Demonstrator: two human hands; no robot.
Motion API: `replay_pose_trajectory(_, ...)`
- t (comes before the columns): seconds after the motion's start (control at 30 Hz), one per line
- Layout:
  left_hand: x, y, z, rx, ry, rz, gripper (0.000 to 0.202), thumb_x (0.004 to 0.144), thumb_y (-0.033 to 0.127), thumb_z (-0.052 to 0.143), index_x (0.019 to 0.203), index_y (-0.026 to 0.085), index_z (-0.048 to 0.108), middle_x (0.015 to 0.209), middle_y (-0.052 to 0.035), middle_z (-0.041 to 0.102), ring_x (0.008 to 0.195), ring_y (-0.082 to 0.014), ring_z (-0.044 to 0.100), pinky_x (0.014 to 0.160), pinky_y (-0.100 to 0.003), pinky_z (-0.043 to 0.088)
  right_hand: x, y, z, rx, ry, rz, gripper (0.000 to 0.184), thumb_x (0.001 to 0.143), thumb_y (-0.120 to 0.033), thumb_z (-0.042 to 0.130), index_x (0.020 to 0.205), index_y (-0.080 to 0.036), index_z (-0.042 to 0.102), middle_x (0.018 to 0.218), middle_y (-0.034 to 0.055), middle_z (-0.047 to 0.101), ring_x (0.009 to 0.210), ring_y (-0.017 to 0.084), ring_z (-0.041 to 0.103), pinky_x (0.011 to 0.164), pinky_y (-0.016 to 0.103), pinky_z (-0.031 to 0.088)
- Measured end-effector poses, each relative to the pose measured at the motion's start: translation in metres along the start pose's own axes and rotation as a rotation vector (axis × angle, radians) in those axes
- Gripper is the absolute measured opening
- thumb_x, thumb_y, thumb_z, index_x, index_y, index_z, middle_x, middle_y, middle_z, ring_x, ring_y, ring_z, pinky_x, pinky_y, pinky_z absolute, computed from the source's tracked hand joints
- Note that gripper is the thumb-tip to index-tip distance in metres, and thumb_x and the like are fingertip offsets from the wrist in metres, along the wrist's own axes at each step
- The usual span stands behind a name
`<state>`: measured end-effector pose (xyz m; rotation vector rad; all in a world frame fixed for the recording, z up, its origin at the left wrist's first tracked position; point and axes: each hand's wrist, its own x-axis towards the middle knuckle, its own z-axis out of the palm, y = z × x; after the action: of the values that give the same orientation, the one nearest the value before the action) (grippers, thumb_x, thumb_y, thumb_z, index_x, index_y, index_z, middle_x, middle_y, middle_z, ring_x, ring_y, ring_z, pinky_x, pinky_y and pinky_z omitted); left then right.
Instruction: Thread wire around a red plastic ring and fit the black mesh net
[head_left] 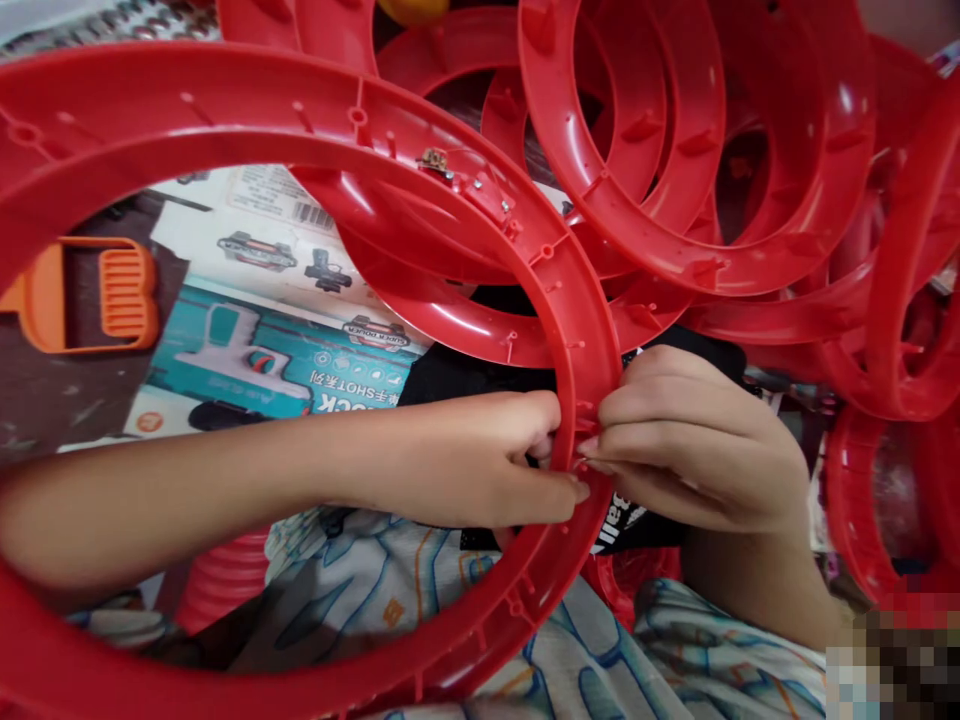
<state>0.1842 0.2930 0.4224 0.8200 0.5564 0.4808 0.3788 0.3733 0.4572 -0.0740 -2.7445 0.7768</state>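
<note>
Near cardboard marked "SHOT", curled hands hold a red ring, right fingertips pinched together.

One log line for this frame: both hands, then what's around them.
left hand: gripping ring | right hand: touching same ring | nearby: other rings, printed cardboard, orange piece

Room through the large red ring above the left forearm; other rings in the way, upper right
</note>
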Motion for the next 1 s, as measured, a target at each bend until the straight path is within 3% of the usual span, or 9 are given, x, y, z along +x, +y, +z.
replay_pose_trajectory(0.27, -0.002, 0.007, 0.001, 0.087, 0.011, 0.126, 0.005, 0.093, 0.022, 0.051, 0.097, 0.019, 0.05, 0.089, 0.0022, 0.053, 0.079, -0.0097, 0.047, 0.067, -0.021, 0.043, -0.002, -0.002, -0.001, -0.146, 0.051, -0.043, 0.013, 0.085, -0.012, 0.066, 0.097, -0.011, 0.061, 0.082, 0.0065, 0.063, 0.078, 0.016, 0.055, 0.068, 0.033, 0.049)
replay_pose_trajectory(0.5, -0.004, 0.01, 0.006, -0.096, -0.017, 0.022, 0.011, 0.093, 0.028, 0.048, 0.089, 0.018, 0.045, 0.076, 0.0042, 0.043, 0.067, -0.0096, 0.04, 0.061, -0.024, 0.035, -0.007, -0.013, 0.006, -0.252, 0.11, 0.065, 0.013, 0.086, -0.009, 0.065, 0.099, -0.012, 0.062, 0.084, 0.0043, 0.064, 0.08, 0.016, 0.054, 0.068, 0.033, 0.047)
replay_pose_trajectory(0.63, -0.002, 0.006, 0.01, -0.092, 0.043, 0.009, 0.01, 0.092, 0.024, 0.045, 0.084, 0.019, 0.044, 0.07, 0.0052, 0.039, 0.062, -0.0088, 0.035, 0.057, -0.023, 0.03, -0.008, -0.02, 0.009, -0.266, 0.135, 0.101, 0.012, 0.086, -0.009, 0.066, 0.096, -0.012, 0.062, 0.084, 0.0032, 0.064, 0.078, 0.015, 0.053, 0.067, 0.033, 0.045)
replay_pose_trajectory(0.87, -0.004, -0.012, 0.013, -0.059, 0.137, -0.001, 0.007, 0.089, 0.019, 0.05, 0.095, 0.022, 0.053, 0.08, 0.0043, 0.047, 0.067, -0.0094, 0.037, 0.06, -0.024, 0.032, -0.004, -0.014, 0.006, -0.128, 0.073, 0.075, 0.006, 0.093, -0.016, 0.056, 0.097, -0.014, 0.06, 0.084, 0.0036, 0.061, 0.078, 0.015, 0.051, 0.072, 0.036, 0.045)
replay_pose_trajectory(1.0, -0.004, -0.008, 0.011, -0.016, 0.1, -0.039, 0.005, 0.089, 0.019, 0.048, 0.092, 0.021, 0.051, 0.078, 0.0047, 0.046, 0.066, -0.0092, 0.035, 0.059, -0.024, 0.03, -0.003, -0.009, 0.001, -0.051, 0.016, 0.073, 0.008, 0.094, -0.017, 0.054, 0.1, -0.015, 0.06, 0.088, 0.0035, 0.062, 0.078, 0.013, 0.053, 0.074, 0.034, 0.045)
